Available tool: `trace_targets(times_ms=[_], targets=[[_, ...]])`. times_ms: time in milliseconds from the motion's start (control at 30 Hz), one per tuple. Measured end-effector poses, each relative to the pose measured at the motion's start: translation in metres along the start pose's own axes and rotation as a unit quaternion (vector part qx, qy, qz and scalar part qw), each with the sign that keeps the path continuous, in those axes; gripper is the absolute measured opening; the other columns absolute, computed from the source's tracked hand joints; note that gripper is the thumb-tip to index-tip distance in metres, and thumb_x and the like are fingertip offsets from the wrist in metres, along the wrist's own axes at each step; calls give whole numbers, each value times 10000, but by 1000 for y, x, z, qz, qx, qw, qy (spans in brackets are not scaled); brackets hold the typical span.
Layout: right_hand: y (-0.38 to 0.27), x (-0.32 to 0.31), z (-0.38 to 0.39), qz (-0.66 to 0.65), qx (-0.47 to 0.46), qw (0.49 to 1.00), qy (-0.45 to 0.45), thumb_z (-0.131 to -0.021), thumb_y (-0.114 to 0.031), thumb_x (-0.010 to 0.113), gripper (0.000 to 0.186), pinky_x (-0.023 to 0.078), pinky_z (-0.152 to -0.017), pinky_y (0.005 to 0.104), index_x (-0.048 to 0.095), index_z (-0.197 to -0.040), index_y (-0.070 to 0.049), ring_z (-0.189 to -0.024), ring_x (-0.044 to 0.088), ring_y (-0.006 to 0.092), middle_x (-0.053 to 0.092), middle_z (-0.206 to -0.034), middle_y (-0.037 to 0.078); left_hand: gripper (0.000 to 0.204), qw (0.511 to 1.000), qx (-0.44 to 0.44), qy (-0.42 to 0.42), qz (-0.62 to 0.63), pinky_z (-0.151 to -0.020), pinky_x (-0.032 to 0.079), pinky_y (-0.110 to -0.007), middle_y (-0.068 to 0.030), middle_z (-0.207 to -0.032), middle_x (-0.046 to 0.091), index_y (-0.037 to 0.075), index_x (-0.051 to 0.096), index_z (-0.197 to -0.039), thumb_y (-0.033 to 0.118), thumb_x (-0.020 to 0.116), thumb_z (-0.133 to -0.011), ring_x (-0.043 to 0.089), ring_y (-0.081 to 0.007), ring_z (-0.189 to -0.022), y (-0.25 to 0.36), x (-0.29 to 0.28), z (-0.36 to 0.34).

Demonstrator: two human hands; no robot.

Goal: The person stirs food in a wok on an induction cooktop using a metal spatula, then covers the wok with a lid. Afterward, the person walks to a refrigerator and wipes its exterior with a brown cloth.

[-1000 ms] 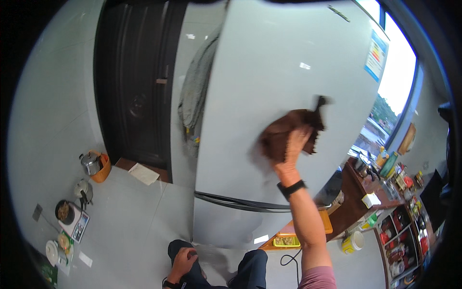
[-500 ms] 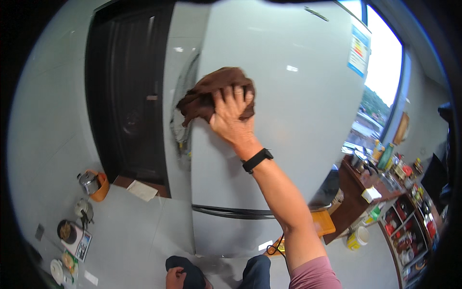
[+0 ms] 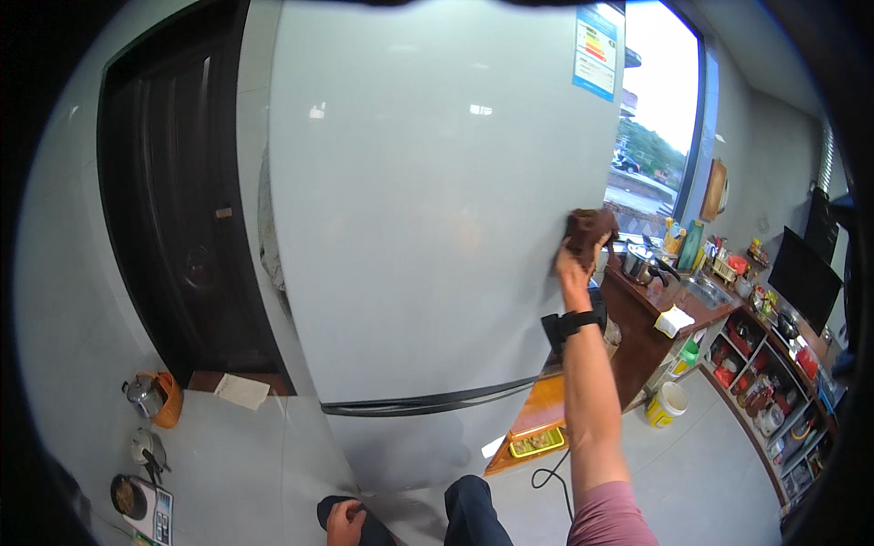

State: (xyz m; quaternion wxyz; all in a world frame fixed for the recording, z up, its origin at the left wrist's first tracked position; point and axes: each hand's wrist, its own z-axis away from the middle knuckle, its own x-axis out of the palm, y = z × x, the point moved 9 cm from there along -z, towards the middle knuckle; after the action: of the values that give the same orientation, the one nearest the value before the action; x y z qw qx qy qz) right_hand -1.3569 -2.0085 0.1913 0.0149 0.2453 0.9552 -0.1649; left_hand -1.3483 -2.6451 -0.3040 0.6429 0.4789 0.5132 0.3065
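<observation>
My right hand [image 3: 576, 274] grips a bunched dark brown cloth [image 3: 590, 233] at the right edge of the tall, pale grey fridge door [image 3: 410, 209]. The fingers are partly hidden behind the cloth, and a black band circles that wrist. Low in the view, my left hand [image 3: 344, 524] hangs beside my leg, with its fingers loosely curled and nothing visible in them. A dark handle strip [image 3: 428, 401] crosses the fridge between its upper and lower doors. Near the upper right corner of the door sits a coloured label [image 3: 596, 53].
Right of the fridge, a brown counter [image 3: 637, 296] holds a pot [image 3: 640, 266] and a sink [image 3: 706, 292]. Below are a yellow-and-white bucket [image 3: 667, 405], a wooden stand [image 3: 539, 407] and a dark cord [image 3: 551, 475]. Left are a dark door [image 3: 187, 191], pots and an orange basket [image 3: 167, 400].
My right hand has carried the brown cloth from the fridge door's left side across to its right edge. The view has turned to the right. My left hand stays low by my leg.
</observation>
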Motion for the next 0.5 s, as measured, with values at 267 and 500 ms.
trace_targets(times_ms=[267,500], targets=[[-88,-65,-69,-174,-38,984,26,-1069,-242,448,407,327,-1215,521,702,-1255,14,-1350,538,451,656,-1380,246,345,1000,2,-7,20,-964,557,-366,-138,-1188,727,16,687,-1253,148,767,-945,710,-237,-1074,-31,7,-3],[-327,-94,-43,-450,-243,858,-53,-903,-201,691,333,525,-933,440,667,-1189,-34,-1010,680,315,720,-1147,133,271,998,30,50,-24,-837,573,-361,-111,-1044,706,46,733,-1129,143,794,-883,698,-221,-909,-5,-23,12]])
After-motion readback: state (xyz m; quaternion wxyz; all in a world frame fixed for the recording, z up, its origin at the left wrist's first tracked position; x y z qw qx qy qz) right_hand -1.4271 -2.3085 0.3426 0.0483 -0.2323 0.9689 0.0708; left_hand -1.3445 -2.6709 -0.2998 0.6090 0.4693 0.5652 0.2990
